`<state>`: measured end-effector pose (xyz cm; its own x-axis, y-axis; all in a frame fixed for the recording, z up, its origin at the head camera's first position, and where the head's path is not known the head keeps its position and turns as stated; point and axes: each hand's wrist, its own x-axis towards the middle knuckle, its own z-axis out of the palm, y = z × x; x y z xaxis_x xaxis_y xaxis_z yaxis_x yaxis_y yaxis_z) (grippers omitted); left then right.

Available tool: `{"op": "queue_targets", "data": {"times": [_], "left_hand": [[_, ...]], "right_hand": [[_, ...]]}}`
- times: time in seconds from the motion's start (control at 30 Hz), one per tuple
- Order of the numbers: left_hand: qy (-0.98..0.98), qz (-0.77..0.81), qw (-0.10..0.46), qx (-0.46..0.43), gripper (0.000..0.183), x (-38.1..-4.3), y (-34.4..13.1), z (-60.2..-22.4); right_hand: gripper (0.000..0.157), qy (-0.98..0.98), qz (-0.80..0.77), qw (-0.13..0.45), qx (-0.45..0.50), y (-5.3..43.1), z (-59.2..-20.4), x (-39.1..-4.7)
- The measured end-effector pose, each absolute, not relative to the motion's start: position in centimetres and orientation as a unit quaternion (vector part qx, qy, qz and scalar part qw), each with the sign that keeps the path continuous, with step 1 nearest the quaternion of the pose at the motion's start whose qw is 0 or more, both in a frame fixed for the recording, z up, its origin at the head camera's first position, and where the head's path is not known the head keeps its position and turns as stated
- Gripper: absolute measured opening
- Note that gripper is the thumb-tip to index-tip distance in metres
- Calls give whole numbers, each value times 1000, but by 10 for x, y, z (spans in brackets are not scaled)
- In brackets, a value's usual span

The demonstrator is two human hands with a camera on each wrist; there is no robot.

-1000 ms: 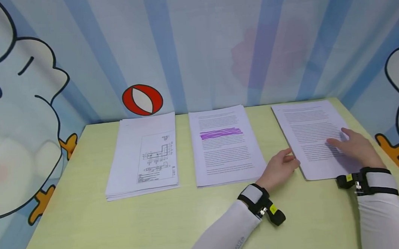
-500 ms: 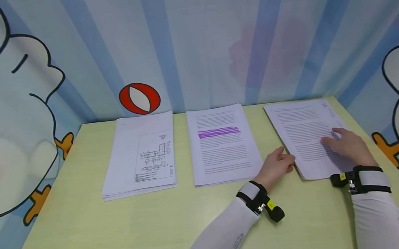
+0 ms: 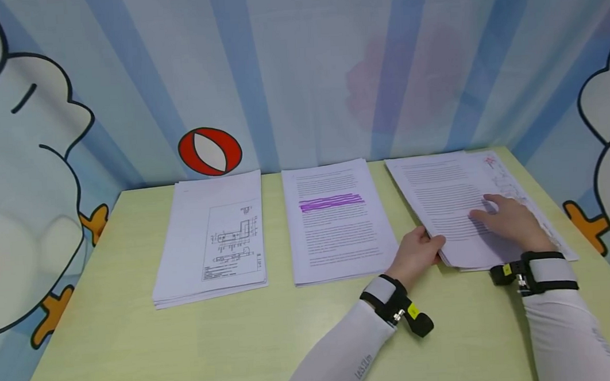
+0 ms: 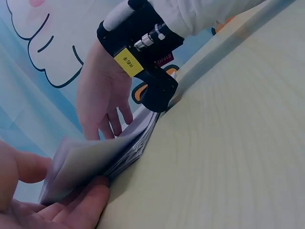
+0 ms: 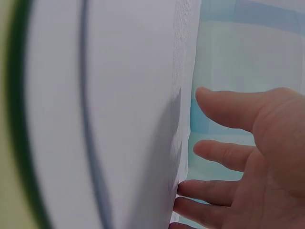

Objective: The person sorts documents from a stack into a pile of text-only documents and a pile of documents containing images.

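Observation:
At the right of the table lies a stack of paper. Its upper printed sheets (image 3: 428, 175) are shifted left over a page with line drawings and a red mark (image 3: 498, 172). My left hand (image 3: 417, 255) holds the left edge of these sheets. In the left wrist view, its thumb stands at the edge of the raised, bowed sheets (image 4: 83, 164) and its fingers lie underneath. My right hand (image 3: 516, 221) rests on the printed face with its fingers extended. In the right wrist view, several fingertips touch the sheet (image 5: 138, 95), while the thumb is off it.
A printed stack with purple highlighter strokes (image 3: 339, 252) lies in the middle. Left of it is a stack topped by a technical drawing (image 3: 230, 240). All rest on a pale yellow table (image 3: 199, 345) before a cartoon-printed curtain (image 3: 314, 75).
Both hands have drawn the upper sheets leftward, uncovering the drawing page at the right. My right hand moved left with them; my left thumb has come onto the sheets' edge.

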<state>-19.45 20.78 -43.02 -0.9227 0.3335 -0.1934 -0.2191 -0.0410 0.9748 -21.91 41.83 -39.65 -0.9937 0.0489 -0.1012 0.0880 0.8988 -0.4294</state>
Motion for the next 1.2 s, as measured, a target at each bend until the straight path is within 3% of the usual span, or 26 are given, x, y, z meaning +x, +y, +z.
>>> {"op": "queue_targets", "data": {"times": [0.33, 0.7, 0.93, 1.0, 1.2], "left_hand": [[686, 704, 140, 119, 41, -196, 199, -429], [697, 706, 116, 51, 47, -210, 181, -423], [693, 706, 135, 54, 52, -218, 153, -416], [681, 717, 137, 63, 54, -220, 144, -414], [654, 739, 126, 101, 55, -222, 116, -406]], "right_hand": [[85, 967, -246, 56, 44, 400, -391, -221], [92, 924, -371, 62, 69, 402, -385, -224], [96, 847, -514, 80, 110, 401, -380, -223], [91, 809, -570, 98, 107, 400, -379, -222], [55, 538, -824, 179, 13, 386, -379, -220]]}}
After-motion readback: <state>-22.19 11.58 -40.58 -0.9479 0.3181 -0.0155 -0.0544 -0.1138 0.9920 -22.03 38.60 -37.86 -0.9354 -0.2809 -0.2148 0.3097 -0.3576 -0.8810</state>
